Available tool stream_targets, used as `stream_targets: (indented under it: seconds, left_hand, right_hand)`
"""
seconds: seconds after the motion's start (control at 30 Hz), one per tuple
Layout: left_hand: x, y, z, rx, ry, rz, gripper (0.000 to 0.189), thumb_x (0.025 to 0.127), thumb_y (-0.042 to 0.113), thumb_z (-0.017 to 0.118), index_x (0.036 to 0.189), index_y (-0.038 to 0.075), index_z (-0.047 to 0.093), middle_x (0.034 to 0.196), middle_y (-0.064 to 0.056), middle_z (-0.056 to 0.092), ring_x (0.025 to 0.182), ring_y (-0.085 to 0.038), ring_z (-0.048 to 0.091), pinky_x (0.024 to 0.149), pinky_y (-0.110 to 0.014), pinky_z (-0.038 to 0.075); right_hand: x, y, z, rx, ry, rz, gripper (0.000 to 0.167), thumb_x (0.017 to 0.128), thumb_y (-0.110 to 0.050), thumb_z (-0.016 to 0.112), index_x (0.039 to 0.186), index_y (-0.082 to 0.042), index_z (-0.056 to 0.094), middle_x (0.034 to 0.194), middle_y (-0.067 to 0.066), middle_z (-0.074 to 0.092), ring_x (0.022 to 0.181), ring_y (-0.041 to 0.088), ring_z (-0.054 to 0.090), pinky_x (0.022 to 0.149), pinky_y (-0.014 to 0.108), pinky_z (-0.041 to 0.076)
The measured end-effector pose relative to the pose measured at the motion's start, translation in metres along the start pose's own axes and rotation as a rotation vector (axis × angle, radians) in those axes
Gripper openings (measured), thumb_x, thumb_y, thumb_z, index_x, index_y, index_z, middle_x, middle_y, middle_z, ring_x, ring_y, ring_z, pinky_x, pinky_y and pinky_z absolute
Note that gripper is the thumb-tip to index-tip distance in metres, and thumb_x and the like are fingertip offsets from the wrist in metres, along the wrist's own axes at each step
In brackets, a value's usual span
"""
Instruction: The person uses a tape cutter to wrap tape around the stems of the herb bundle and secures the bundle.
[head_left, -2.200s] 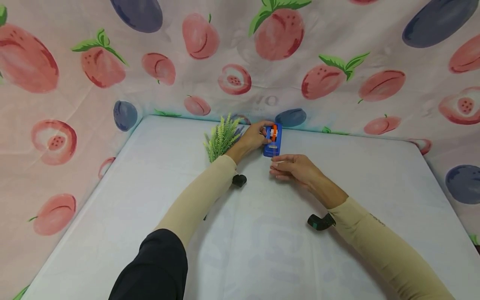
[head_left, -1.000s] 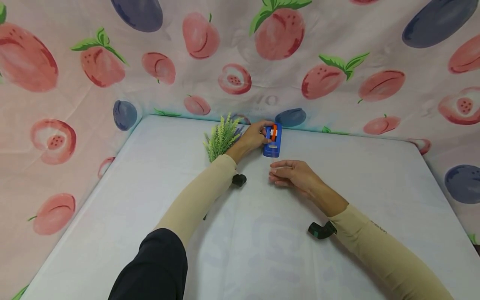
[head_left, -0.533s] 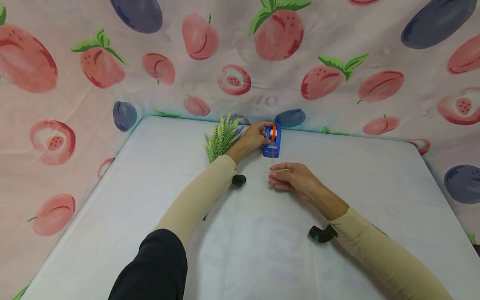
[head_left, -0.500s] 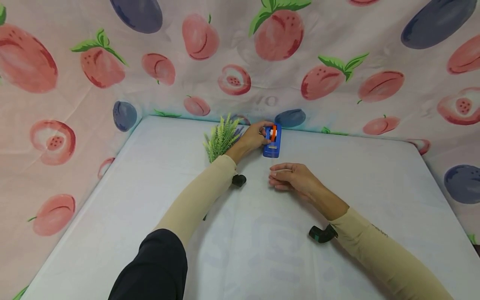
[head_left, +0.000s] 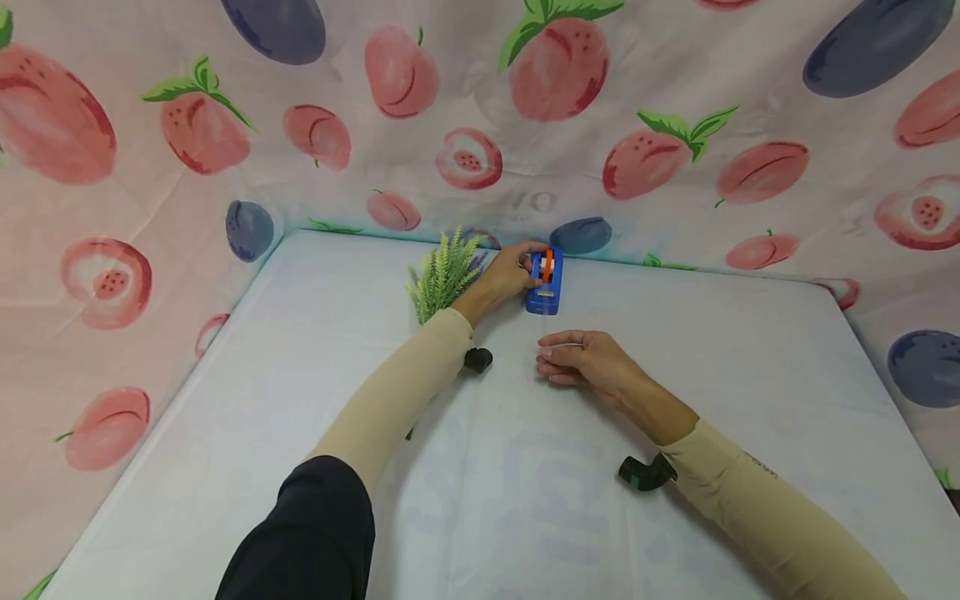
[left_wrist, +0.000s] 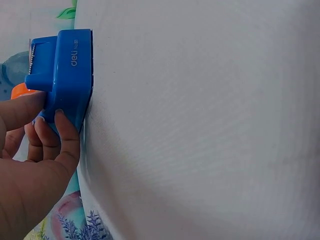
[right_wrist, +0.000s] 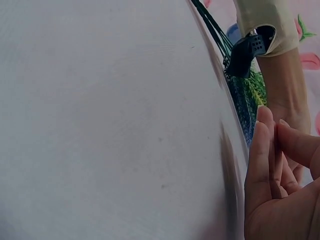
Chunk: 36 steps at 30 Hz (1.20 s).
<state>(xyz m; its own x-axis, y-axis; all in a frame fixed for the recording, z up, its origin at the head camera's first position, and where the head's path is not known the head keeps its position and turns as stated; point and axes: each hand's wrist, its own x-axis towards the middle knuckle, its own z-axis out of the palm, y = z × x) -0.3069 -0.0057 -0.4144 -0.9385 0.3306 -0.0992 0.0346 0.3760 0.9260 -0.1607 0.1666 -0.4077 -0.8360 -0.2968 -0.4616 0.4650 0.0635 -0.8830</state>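
Note:
A blue tape dispenser (head_left: 543, 303) with an orange core (head_left: 548, 264) stands near the table's back edge. My left hand (head_left: 502, 277) grips its side; in the left wrist view the thumb and fingers lie against the blue body (left_wrist: 72, 65), below the serrated cutter (left_wrist: 32, 60). In front of the dispenser, a faint strip of clear tape (head_left: 545, 322) runs from its front toward my right hand (head_left: 588, 360). There the thumb and index finger pinch the strip's end, while the other fingers extend loosely. In the right wrist view the fingertips (right_wrist: 263, 112) meet, but the thin tape is barely visible.
Artificial green and purple flower sprigs (head_left: 442, 279) lie behind my left forearm, their stems partly hidden under it. Black wrist cameras (head_left: 647, 472) stick out from both sleeves. A fruit-print curtain (head_left: 465, 100) borders the white table (head_left: 750, 350) at the back and sides.
My right hand has drawn back from the dispenser toward me, and the gap spanned by the clear tape has lengthened. My left hand and the dispenser stay in place.

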Motion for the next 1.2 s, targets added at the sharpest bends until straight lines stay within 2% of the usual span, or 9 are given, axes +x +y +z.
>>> stream_targets:
  seconds: [0.5, 0.73, 1.2]
  left_hand:
    - [0.0, 0.0, 0.0, -0.03, -0.001, 0.012, 0.059, 0.088, -0.007, 0.073, 0.142, 0.014, 0.059, 0.089, -0.005, 0.048, 0.075, -0.017, 0.044, 0.065, -0.027, 0.041]
    - [-0.004, 0.002, -0.001, -0.047, -0.019, 0.023, 0.06, 0.089, -0.009, 0.071, 0.143, 0.013, 0.058, 0.088, -0.004, 0.045, 0.075, -0.017, 0.043, 0.063, -0.028, 0.041]
    - [-0.001, 0.0, 0.0, -0.017, -0.011, 0.02, 0.061, 0.089, -0.008, 0.071, 0.144, 0.014, 0.057, 0.088, -0.003, 0.044, 0.077, -0.017, 0.044, 0.064, -0.028, 0.041]
  right_hand:
    - [-0.002, 0.004, 0.002, -0.013, 0.002, 0.021, 0.04, 0.101, -0.011, 0.063, 0.137, 0.005, 0.055, 0.115, 0.014, 0.074, 0.09, 0.016, 0.076, 0.08, 0.027, 0.059]
    - [-0.005, 0.01, 0.005, -0.052, -0.023, 0.003, 0.04, 0.101, -0.011, 0.063, 0.136, 0.007, 0.055, 0.115, 0.016, 0.074, 0.093, 0.015, 0.075, 0.08, 0.027, 0.059]
    - [-0.009, 0.018, 0.009, -0.056, -0.012, -0.001, 0.036, 0.101, -0.009, 0.062, 0.132, 0.009, 0.058, 0.107, 0.011, 0.076, 0.09, 0.016, 0.076, 0.078, 0.028, 0.06]
